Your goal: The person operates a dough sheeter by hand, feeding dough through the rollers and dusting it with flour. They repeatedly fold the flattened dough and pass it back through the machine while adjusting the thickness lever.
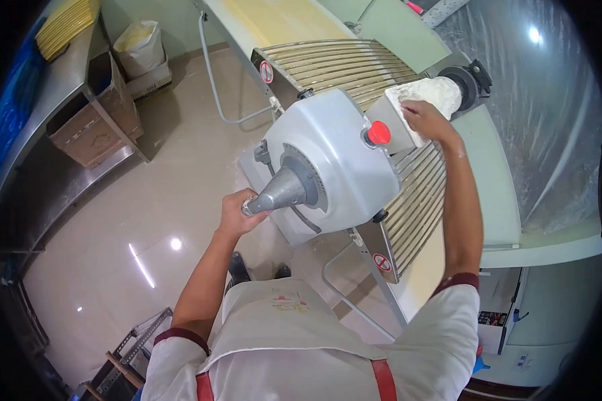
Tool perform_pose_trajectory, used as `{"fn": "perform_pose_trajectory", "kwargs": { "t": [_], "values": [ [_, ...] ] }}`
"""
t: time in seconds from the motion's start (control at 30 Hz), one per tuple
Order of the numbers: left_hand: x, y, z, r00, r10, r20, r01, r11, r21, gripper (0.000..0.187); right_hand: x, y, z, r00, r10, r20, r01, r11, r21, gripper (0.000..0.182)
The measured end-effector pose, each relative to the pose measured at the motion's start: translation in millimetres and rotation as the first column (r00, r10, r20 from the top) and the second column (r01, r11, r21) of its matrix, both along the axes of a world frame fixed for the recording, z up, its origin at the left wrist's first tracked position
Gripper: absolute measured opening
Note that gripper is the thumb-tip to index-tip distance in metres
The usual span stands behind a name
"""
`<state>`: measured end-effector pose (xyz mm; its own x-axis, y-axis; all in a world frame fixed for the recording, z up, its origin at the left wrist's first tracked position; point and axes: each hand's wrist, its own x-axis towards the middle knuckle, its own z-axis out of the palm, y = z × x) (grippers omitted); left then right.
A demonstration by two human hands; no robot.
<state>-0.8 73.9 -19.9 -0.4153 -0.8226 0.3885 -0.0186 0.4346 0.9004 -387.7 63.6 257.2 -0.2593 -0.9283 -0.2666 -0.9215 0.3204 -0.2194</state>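
Observation:
A dough sheeter (344, 127) stands in front of me, with a light grey housing and a red stop button (378, 133). My left hand (239, 212) is wrapped round the end of its grey lever handle (281, 190), which sticks out towards me from a graduated dial. Across the top of the machine, my right hand (427, 120) reaches over the near part of a flour tray (398, 113). White flour (435, 92) is heaped in that tray. The right fingers are curled together at the flour; whatever is between them is hidden.
Slatted metal guards (338, 63) flank the housing, and a yellowish conveyor belt (261, 20) runs off at the upper left. At left, a steel table (60, 80) stands over a cardboard box (97, 120). Clear plastic sheeting (542, 100) hangs at right. A metal rack (130, 351) stands lower left.

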Motion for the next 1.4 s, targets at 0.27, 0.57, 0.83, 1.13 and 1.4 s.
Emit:
{"fn": "perform_pose_trajectory", "kwargs": {
  "t": [0.27,0.57,0.83,1.13,1.4],
  "values": [
    [5.3,4.0,11.2,0.999,-0.029,-0.015,0.030,0.992,0.119,0.052,-52.3,0.6,-4.7,0.853,-0.153,0.499,0.191,0.981,-0.025,0.035],
    [-115.5,-26.3,196.2,0.971,0.203,0.129,-0.164,0.951,-0.262,0.041,-109.8,49.9,-67.3,-0.662,0.612,0.433,0.545,0.789,-0.282,0.030],
    [-137.2,-131.4,182.7,0.784,0.034,0.620,0.035,0.995,-0.098,0.041,-253.1,639.2,-305.0,0.139,0.677,0.723,0.981,0.006,-0.194,0.038],
    [-118.0,-200.7,155.1,0.640,0.116,0.759,0.115,0.963,-0.244,0.042,-263.4,904.7,-288.1,0.146,-0.255,0.956,0.643,-0.710,-0.287,0.036],
    [-112.3,-224.9,153.7,0.571,0.147,0.808,0.040,0.978,-0.206,0.042,-275.1,858.4,-249.4,0.179,-0.381,0.907,0.847,-0.409,-0.339,0.036]
  ]
}}
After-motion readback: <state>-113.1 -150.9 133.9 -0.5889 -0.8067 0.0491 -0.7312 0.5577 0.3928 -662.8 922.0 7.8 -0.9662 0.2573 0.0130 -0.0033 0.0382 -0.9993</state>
